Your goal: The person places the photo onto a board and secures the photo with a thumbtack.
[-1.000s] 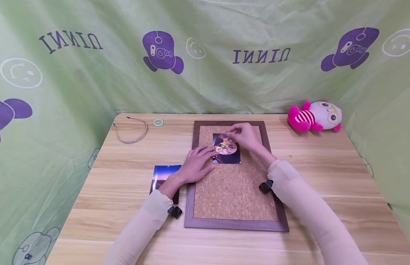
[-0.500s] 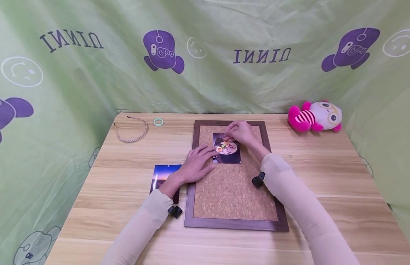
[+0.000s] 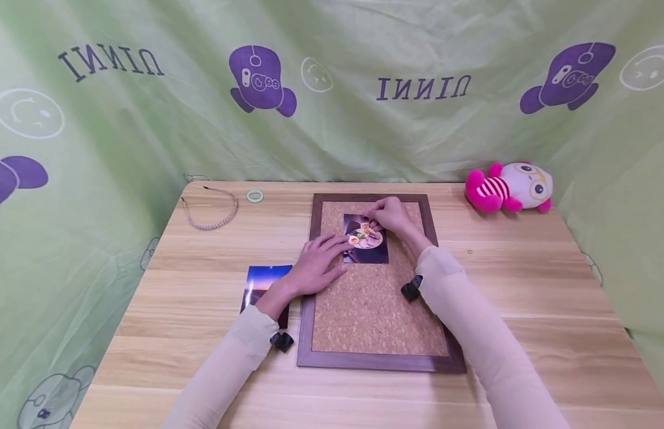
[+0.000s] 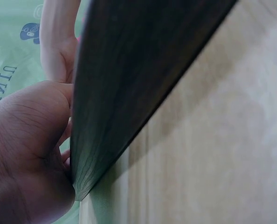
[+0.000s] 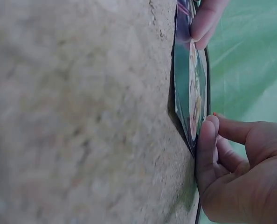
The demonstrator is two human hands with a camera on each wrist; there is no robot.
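- Left hand point(image 3: 318, 267) reaches over the frame's left side, fingers extended, fingertips on the left part of a food photo point(image 3: 368, 255).
- Right hand point(image 3: 393, 215) pinches thumb against fingers by the photo's far right corner; an orange-red speck point(image 5: 215, 114), too small to identify, shows at the fingertips in the right wrist view.
- Pictured on the print is a bowl with a halved egg; one edge stands slightly off the surface beneath.
- Under it, in its far half, is a corkboard point(image 3: 380, 316) with a dark frame, lying near the middle of the table's far edge.
- Just left of the board, a sunset photo point(image 3: 264, 283) rests on the wood-grain table point(image 3: 176, 333), partly hidden by the left forearm.
- To the board's right lies a tiny ring point(image 3: 469, 251).
- Near the table's far left corner, a beaded headband point(image 3: 225, 223) sits beside a mint-green ring point(image 3: 254, 196).
- At the far right corner, a pink-and-white plush toy point(image 3: 509, 186) lies on its side.
- Behind hangs a green curtain point(image 3: 343, 137) printed with purple cartoon figures.
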